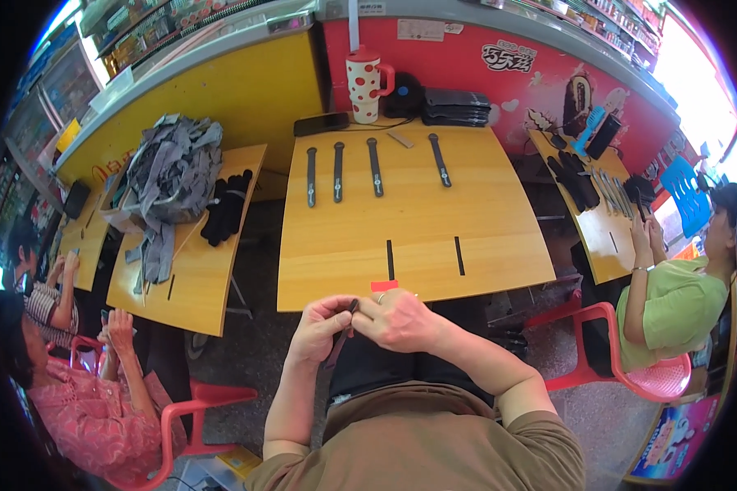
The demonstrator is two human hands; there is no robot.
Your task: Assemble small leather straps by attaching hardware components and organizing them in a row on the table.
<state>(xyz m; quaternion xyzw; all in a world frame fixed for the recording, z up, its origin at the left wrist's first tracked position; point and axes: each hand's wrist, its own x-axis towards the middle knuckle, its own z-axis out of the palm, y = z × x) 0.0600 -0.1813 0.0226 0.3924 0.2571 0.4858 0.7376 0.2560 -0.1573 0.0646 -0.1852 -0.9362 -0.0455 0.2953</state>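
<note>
the left hand (321, 321) pinches the upper end of a thin dark strap (341, 337), which hangs below the near edge of the wooden table (418, 237), over the lap. the right hand (400, 317) closes its fingertips on the same end, touching the left. the strap looks light and limp, likely to flop, so it is best held near its end. four similar dark straps (338, 172) lie in a row towards the table's far edge.
</note>
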